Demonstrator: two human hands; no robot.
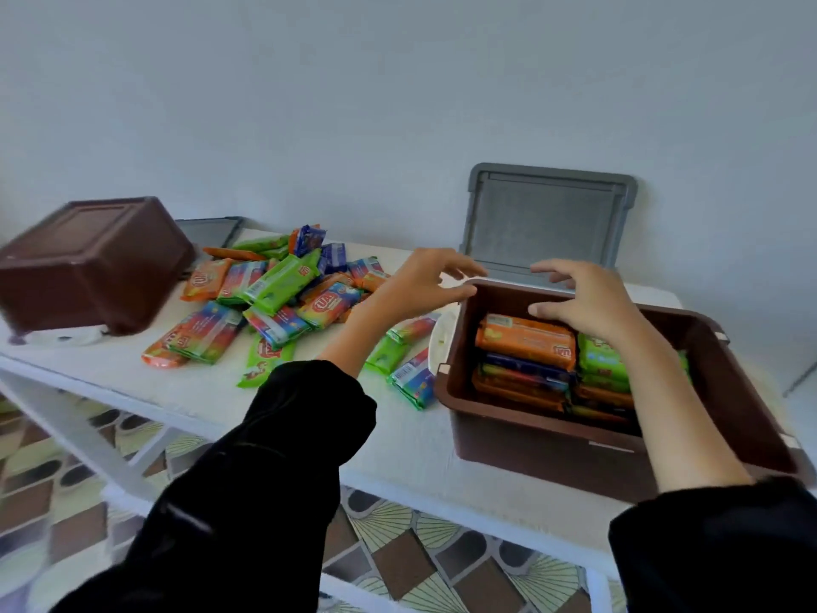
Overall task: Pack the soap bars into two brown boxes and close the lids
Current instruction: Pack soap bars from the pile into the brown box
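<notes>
soap bars (274, 298) litter white table (398, 449) against pale grey wall (309, 104).

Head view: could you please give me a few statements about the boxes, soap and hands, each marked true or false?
1. The right box holds stacked soap bars. True.
2. The left box stands upright and full. False: it lies overturned, bottom up.
3. A grey lid leans on the wall behind the right box. True.
4. The left hand grips a soap bar. False: it holds nothing.
5. No soap remains outside the boxes. False: a pile lies between them.
</notes>
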